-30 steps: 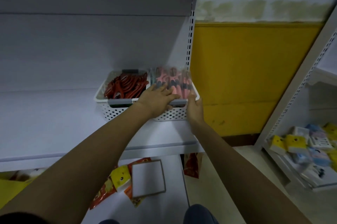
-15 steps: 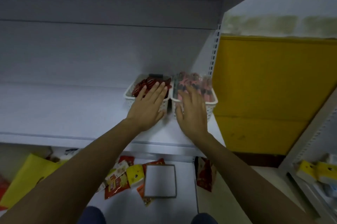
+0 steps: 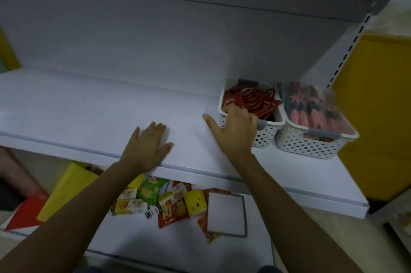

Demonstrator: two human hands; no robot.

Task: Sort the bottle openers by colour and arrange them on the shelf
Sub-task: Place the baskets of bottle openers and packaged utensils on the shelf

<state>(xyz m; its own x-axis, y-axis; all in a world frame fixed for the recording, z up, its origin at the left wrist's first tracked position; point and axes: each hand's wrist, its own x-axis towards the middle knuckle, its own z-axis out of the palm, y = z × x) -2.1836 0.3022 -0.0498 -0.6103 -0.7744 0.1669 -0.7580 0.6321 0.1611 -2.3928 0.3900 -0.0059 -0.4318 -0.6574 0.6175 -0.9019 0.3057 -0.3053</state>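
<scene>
Two white perforated baskets stand side by side at the right end of the white shelf. The left basket holds red bottle openers. The right basket holds pink and black openers, which look blurred. My right hand is at the left basket's front left corner; its fingers hook over the rim and touch the red openers, while the thumb spreads out to the left over the shelf. My left hand lies flat on the shelf near its front edge, left of the baskets, holding nothing.
A slotted shelf upright rises behind the baskets, with a yellow wall panel to its right. On the lower shelf lie several snack packets, a white framed board, a yellow bag and a red sheet.
Both hands have left the basket fronts and shifted left. My left hand has come down flat on the bare shelf; my right hand has moved onto the red openers' basket. The view has swung left.
</scene>
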